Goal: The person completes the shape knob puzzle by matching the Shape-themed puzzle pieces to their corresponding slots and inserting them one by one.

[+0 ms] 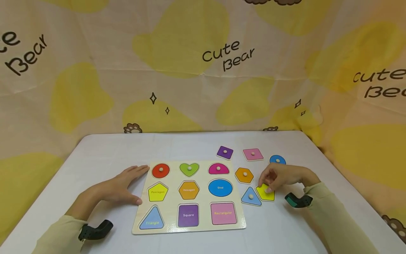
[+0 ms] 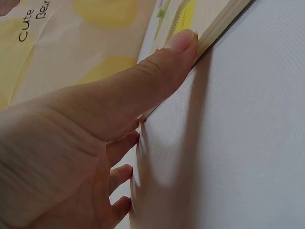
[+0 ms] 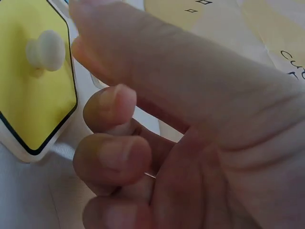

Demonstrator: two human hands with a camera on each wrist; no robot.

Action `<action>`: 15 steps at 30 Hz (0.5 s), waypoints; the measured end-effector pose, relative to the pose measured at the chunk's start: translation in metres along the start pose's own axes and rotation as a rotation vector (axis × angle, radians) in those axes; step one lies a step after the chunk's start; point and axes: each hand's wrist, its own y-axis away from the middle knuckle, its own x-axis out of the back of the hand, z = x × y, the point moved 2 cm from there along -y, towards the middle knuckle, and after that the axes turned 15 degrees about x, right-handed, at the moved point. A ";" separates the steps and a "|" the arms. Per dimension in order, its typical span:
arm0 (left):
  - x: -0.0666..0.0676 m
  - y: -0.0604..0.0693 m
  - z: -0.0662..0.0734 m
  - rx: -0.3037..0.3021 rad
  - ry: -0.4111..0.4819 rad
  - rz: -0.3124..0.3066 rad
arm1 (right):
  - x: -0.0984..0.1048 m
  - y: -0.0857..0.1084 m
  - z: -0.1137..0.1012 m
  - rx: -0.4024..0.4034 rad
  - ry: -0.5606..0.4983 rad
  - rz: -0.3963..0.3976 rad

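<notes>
A wooden puzzle board (image 1: 170, 208) lies on the table, its red circle (image 1: 156, 171), green heart (image 1: 189, 173) and magenta semicircle (image 1: 214, 170) slots filled with knobbed pieces. My left hand (image 1: 117, 188) rests at the board's left edge, fingers spread, the thumb (image 2: 164, 64) on its rim. Just right of the board, my right hand (image 1: 282, 175) is over a yellow pentagon piece (image 1: 268, 197). In the right wrist view, thumb and index finger point towards that piece (image 3: 28, 95) beside its white knob, with a gap visible, while the other fingers are bent.
Near the right hand lie an orange hexagon (image 1: 241, 177), a light blue triangle (image 1: 250, 201) and a blue oval (image 1: 277, 157), partly hidden. Farther back are a purple square (image 1: 221, 153) and a pink rectangle (image 1: 257, 155). A patterned cloth (image 1: 177, 42) hangs behind the white table (image 1: 111, 148).
</notes>
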 end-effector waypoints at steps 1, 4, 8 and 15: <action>0.000 0.000 0.000 -0.002 0.000 0.001 | 0.000 0.000 0.000 -0.006 0.001 -0.004; 0.000 0.000 -0.001 -0.008 -0.001 0.004 | -0.001 0.000 0.001 -0.015 0.002 -0.009; 0.000 -0.001 -0.001 -0.010 0.004 0.002 | -0.002 -0.001 0.003 -0.019 0.009 -0.014; -0.001 -0.001 -0.002 -0.006 0.004 -0.001 | -0.002 -0.002 0.006 -0.036 0.023 -0.007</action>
